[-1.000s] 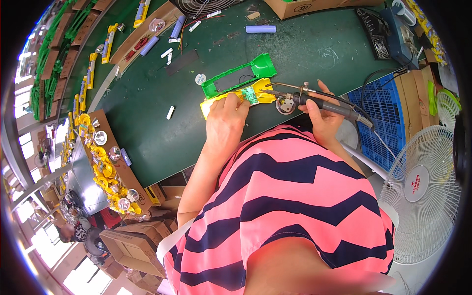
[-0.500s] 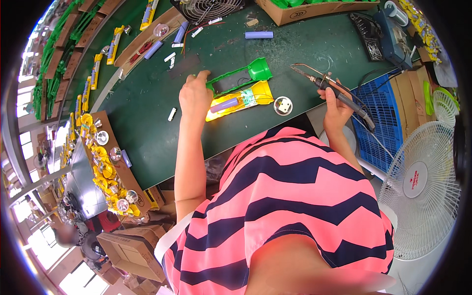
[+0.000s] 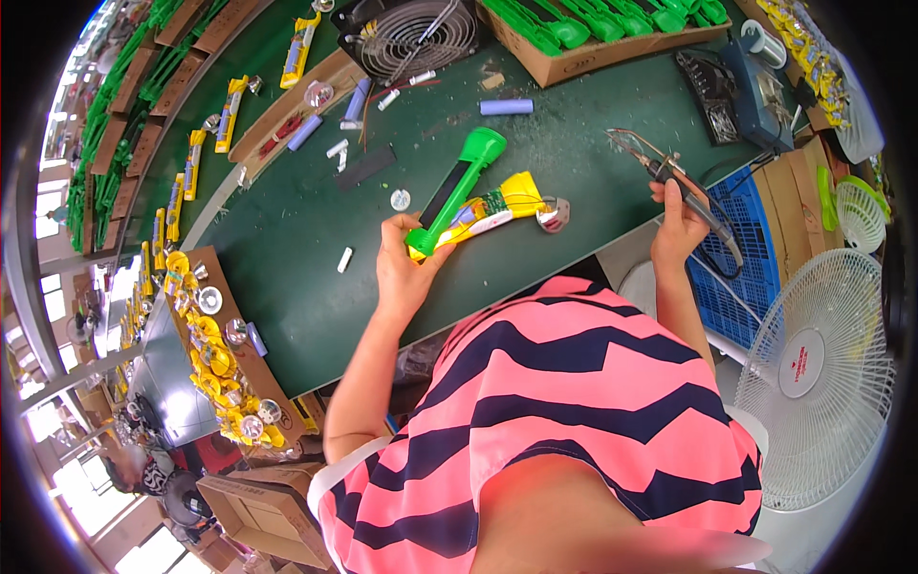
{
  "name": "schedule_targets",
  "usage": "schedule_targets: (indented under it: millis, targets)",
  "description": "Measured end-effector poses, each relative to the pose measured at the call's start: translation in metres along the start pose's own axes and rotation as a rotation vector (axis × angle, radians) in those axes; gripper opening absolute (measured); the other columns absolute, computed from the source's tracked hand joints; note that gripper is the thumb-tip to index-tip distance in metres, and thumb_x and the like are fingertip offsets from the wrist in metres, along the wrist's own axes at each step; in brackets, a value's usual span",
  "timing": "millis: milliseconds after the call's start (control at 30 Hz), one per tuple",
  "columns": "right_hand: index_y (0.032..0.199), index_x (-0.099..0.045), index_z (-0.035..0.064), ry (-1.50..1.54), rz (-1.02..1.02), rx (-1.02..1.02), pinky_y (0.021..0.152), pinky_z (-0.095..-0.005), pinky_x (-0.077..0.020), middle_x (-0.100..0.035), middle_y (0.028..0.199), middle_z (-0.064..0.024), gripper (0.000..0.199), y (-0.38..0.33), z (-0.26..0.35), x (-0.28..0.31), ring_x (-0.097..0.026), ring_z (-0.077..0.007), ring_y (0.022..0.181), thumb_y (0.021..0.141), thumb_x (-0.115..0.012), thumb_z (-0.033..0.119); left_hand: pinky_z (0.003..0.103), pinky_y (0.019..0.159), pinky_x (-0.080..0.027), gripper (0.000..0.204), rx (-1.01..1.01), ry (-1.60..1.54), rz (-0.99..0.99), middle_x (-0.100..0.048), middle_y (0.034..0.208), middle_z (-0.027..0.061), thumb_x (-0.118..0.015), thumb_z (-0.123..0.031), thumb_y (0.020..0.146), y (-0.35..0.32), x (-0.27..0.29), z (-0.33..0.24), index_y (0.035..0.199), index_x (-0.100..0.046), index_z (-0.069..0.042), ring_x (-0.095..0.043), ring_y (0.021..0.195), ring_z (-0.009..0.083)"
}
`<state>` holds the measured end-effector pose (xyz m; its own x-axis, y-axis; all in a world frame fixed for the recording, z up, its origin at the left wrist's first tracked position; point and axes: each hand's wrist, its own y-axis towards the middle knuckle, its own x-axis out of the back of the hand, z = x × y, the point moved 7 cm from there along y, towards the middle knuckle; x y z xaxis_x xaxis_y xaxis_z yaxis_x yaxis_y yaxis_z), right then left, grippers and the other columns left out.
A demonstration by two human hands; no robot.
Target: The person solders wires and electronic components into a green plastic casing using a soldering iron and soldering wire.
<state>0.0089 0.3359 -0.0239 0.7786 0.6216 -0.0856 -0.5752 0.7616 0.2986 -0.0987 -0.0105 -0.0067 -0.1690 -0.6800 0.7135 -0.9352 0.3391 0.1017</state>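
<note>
My left hand (image 3: 404,273) is closed around the lower end of a green plastic flashlight shell (image 3: 457,184), its smooth outer side up. The shell slants across a yellow flashlight shell (image 3: 519,195), whose near end also lies at my fingers. Wires and a small green part show in the yellow one. At its right end a shiny reflector cup (image 3: 553,215) lies tipped over. My right hand (image 3: 677,226) grips a soldering iron (image 3: 696,197) by its dark handle, raised near the table's right edge. Its tip points up and left, away from the shells.
Blue cylindrical batteries (image 3: 507,107), small white pieces (image 3: 344,259) and a round silver disc (image 3: 400,200) lie on the green table (image 3: 296,330). A metal-grilled fan (image 3: 406,43) and a carton of green shells (image 3: 612,59) stand behind. Yellow assemblies (image 3: 215,349) fill a box at left.
My left hand has lifted and turned the green shell over, bringing it aslant over the yellow one. The reflector cup has tipped over. My right hand with the soldering iron has shifted slightly right.
</note>
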Motion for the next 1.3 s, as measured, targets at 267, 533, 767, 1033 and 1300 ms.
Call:
schedule_targets:
  millis: [267,533,767,1033,1300]
  targets:
    - [0.104,-0.05,-0.0073,-0.076,-0.089,-0.059,0.062,-0.0242,-0.0486,-0.061,0.084,-0.0131,0.026,0.011,-0.012,0.016,-0.062,-0.0169,0.072,0.082,-0.057,0.004,0.035,0.07,-0.044,0.053,-0.45,0.146,-0.093,-0.052,0.092,0.0171,-0.075,-0.018,0.067,0.16,0.099,-0.098,0.099,-0.035,-0.004,-0.056,0.082,0.0283]
    - [0.109,-0.047,-0.0073,-0.108,-0.133,-0.135,0.063,-0.0235,-0.048,-0.058,0.095,-0.0134,0.029,0.011,-0.024,0.025,-0.061,-0.0165,0.074,0.083,-0.055,0.003,0.045,0.068,-0.043,0.051,-0.282,0.388,-0.471,-0.055,0.083,0.0202,-0.07,-0.032,0.071,0.386,0.086,0.036,0.097,-0.037,-0.003,-0.054,0.078,0.0379]
    - [0.11,-0.048,-0.0061,-0.179,-0.209,-0.109,0.064,-0.0233,-0.047,-0.057,0.099,-0.0138,0.029,0.021,-0.024,0.029,-0.061,-0.0156,0.075,0.084,-0.055,0.004,0.042,0.079,-0.045,0.061,0.109,0.924,0.03,-0.055,0.102,0.0221,-0.072,-0.035,0.066,0.431,0.032,0.092,0.107,-0.044,0.0,-0.055,0.094,0.0364]
    - [0.105,-0.051,-0.0028,-0.305,-0.164,0.167,0.058,-0.0225,-0.0434,-0.061,0.081,-0.0114,0.021,0.061,0.029,0.008,-0.054,-0.0128,0.06,0.086,-0.049,0.007,0.044,0.079,-0.044,0.049,-0.256,0.565,0.179,-0.049,0.104,0.0245,-0.064,-0.027,0.074,0.39,-0.026,0.042,0.108,-0.045,0.001,-0.051,0.096,0.0386]
    - [0.118,-0.04,0.0021,-0.35,0.496,0.249,0.075,-0.0284,-0.0458,-0.061,0.104,-0.0109,0.043,0.112,0.066,-0.138,-0.06,-0.0154,0.079,0.079,-0.058,0.0,0.04,0.084,-0.04,0.056,-0.647,0.569,-0.279,-0.05,0.108,0.0196,-0.064,-0.023,0.074,0.36,0.098,-0.021,0.121,-0.041,-0.002,-0.048,0.097,0.0338]
